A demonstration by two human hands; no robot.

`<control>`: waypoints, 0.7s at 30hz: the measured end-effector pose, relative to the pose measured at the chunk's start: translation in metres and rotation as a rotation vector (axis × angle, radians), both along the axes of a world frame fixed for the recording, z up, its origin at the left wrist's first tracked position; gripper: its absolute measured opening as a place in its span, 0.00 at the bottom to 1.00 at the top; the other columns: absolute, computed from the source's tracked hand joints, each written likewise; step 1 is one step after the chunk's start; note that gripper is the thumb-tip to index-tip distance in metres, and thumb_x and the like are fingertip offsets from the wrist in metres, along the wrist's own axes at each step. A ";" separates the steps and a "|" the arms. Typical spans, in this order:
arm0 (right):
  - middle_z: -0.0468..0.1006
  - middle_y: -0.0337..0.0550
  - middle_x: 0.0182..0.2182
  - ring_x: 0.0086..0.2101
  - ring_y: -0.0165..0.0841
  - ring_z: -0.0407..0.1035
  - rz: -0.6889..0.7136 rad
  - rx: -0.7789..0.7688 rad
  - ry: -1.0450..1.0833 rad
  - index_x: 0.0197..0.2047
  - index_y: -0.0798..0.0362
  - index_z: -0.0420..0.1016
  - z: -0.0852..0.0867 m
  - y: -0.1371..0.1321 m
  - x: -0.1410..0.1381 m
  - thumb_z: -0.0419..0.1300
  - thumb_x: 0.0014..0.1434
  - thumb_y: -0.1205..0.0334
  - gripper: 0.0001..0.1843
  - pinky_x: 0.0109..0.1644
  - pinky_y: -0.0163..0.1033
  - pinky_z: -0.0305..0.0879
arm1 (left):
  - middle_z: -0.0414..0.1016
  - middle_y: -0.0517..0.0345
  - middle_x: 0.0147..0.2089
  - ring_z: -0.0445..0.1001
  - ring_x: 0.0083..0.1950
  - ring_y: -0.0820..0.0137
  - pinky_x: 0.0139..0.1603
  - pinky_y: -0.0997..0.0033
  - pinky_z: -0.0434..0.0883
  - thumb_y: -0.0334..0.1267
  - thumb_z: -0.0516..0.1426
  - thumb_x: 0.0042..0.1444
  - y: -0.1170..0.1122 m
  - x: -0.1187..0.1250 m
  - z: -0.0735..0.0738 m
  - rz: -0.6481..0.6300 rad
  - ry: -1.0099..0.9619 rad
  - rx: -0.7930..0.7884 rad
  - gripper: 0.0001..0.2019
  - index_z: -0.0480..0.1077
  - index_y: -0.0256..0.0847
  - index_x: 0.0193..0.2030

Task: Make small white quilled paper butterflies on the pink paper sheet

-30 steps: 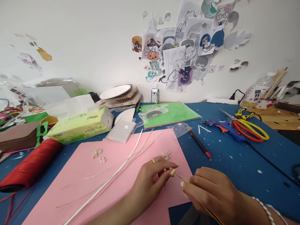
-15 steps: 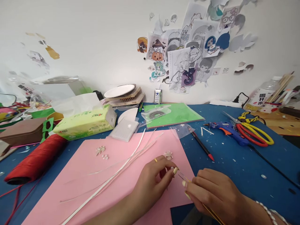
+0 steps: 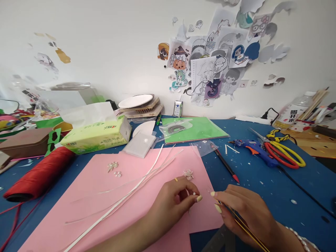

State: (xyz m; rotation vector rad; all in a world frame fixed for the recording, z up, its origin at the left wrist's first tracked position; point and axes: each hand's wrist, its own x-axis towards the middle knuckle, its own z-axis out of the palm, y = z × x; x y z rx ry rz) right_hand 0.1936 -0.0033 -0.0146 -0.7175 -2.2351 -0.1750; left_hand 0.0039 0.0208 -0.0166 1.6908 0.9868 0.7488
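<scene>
My left hand (image 3: pixel 173 204) rests on the pink paper sheet (image 3: pixel 105 196), its thumb and fingers pinched on a tiny pale quilled paper coil (image 3: pixel 194 193). My right hand (image 3: pixel 243 213) lies just right of it, fingers closed round a thin yellow-handled quilling tool (image 3: pixel 244 225) whose tip points at the left fingertips. A finished white quilled shape (image 3: pixel 188 174) sits on the pink sheet just above my left hand. Long white paper strips (image 3: pixel 136 187) run diagonally over the sheet. Two more small quilled shapes (image 3: pixel 113 168) lie at the sheet's upper left.
On the blue table: a red thread spool (image 3: pixel 36 176) at left, a green tissue pack (image 3: pixel 97 134), green paper (image 3: pixel 194 128), a red-tipped pen (image 3: pixel 225 164), a blue glue gun (image 3: pixel 256 148), yellow-red scissors (image 3: pixel 286 152), and a bottle (image 3: pixel 292 110) at far right.
My two hands have drawn slightly apart; the tool tip has left the left fingertips, which still pinch the small coil. The view has shifted a little.
</scene>
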 end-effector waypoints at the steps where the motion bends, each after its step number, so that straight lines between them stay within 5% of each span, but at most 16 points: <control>1: 0.73 0.41 0.23 0.23 0.28 0.65 -0.001 -0.003 -0.002 0.43 0.59 0.61 0.000 0.000 0.000 0.50 0.55 0.74 0.11 0.27 0.34 0.63 | 0.64 0.60 0.25 0.62 0.24 0.76 0.25 0.77 0.60 0.36 0.55 0.50 0.000 0.000 0.001 0.018 0.017 0.005 0.06 0.68 0.35 0.27; 7: 0.72 0.41 0.23 0.23 0.28 0.64 -0.009 -0.027 -0.001 0.43 0.59 0.61 -0.002 0.001 0.000 0.51 0.54 0.74 0.12 0.26 0.34 0.62 | 0.64 0.60 0.25 0.62 0.25 0.76 0.26 0.78 0.61 0.38 0.52 0.53 0.001 -0.002 0.000 0.021 0.008 0.032 0.09 0.69 0.36 0.27; 11: 0.72 0.41 0.23 0.22 0.28 0.63 -0.008 -0.039 0.003 0.43 0.59 0.61 -0.003 0.001 0.001 0.51 0.53 0.74 0.12 0.26 0.34 0.61 | 0.67 0.57 0.30 0.64 0.24 0.77 0.26 0.77 0.64 0.37 0.49 0.55 0.003 -0.002 -0.006 0.038 -0.053 0.034 0.10 0.71 0.38 0.37; 16: 0.72 0.40 0.23 0.22 0.27 0.63 -0.014 -0.035 0.003 0.43 0.59 0.61 -0.001 0.002 0.001 0.50 0.54 0.74 0.12 0.25 0.33 0.61 | 0.72 0.55 0.32 0.65 0.23 0.77 0.28 0.74 0.66 0.34 0.50 0.54 0.003 -0.001 -0.009 0.041 -0.151 -0.117 0.11 0.69 0.36 0.43; 21: 0.72 0.40 0.23 0.22 0.27 0.62 0.001 -0.032 -0.004 0.44 0.58 0.60 0.000 0.001 0.002 0.49 0.54 0.74 0.12 0.25 0.33 0.61 | 0.71 0.59 0.28 0.68 0.25 0.76 0.28 0.75 0.66 0.36 0.56 0.49 0.001 0.000 -0.008 0.037 -0.209 -0.251 0.06 0.66 0.37 0.32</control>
